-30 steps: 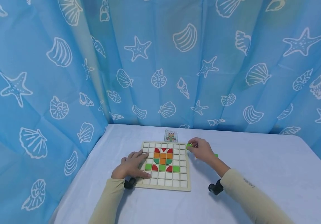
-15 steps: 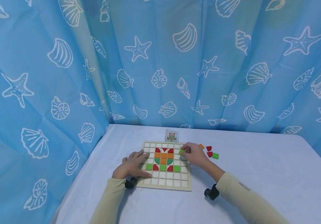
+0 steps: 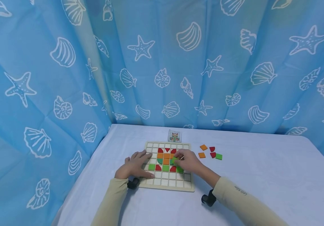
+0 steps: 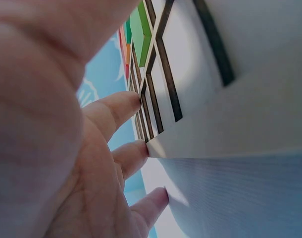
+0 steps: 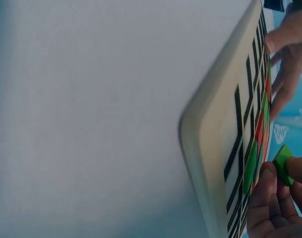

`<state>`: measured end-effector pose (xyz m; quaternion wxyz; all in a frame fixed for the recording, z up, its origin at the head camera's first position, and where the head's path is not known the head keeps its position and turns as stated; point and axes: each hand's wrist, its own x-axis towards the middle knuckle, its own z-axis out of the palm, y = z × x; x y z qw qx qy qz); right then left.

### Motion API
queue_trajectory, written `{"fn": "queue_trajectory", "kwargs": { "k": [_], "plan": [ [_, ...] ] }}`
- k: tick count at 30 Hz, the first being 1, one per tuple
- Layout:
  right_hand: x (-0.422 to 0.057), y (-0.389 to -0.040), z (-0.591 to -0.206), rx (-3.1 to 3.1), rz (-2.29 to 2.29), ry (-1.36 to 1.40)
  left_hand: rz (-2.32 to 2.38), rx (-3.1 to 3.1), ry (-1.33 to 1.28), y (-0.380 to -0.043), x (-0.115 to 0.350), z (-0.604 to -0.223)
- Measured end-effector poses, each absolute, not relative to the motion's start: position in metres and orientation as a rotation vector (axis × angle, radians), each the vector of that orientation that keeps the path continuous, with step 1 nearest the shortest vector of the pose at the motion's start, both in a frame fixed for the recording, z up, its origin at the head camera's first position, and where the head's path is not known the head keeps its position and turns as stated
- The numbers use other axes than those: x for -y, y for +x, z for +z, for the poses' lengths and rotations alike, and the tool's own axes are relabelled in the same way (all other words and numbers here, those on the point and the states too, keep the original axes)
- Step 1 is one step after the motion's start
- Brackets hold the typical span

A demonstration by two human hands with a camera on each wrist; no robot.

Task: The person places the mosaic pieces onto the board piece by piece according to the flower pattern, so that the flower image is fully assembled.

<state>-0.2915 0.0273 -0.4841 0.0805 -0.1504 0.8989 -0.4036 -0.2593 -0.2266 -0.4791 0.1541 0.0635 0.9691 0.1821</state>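
A pale wooden grid board [image 3: 166,188] lies on the table, tiles set in it as a flower: red, orange and dark green shapes above a row of green squares and red quarter-rounds. My left hand [image 3: 133,165] rests spread over the board's left edge, its fingertips touching the grid and rim in the left wrist view. Between thumb and fingers my right hand [image 3: 189,161] pinches a light green square tile [image 5: 283,166]. That tile is held tilted over the right side of the flower, overlapping the dark green piece there in the head view. The right hand hides some cells behind it.
Right of the board lie loose tiles: two orange squares [image 3: 202,155], two red quarter-rounds [image 3: 213,154] and a green square [image 3: 219,156]. A small picture card [image 3: 174,136] with a flower pattern sits behind the board. A blue shell-print curtain [image 3: 162,62] hangs behind the white table [image 3: 249,169].
My right hand has carried the green tile left and nearer, from beyond the board's right edge to over the flower, uncovering the loose tiles. The left hand has stayed in place.
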Motion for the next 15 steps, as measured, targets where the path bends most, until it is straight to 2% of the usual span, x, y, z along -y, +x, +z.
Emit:
{"fn": "queue_trajectory", "kwargs": {
  "k": [15],
  "plan": [
    [-0.009, -0.267, -0.482, -2.588, -1.137, -0.736, 0.522, -2.775, 0.191, -0.259, 0.225, -0.479]
  ]
}}
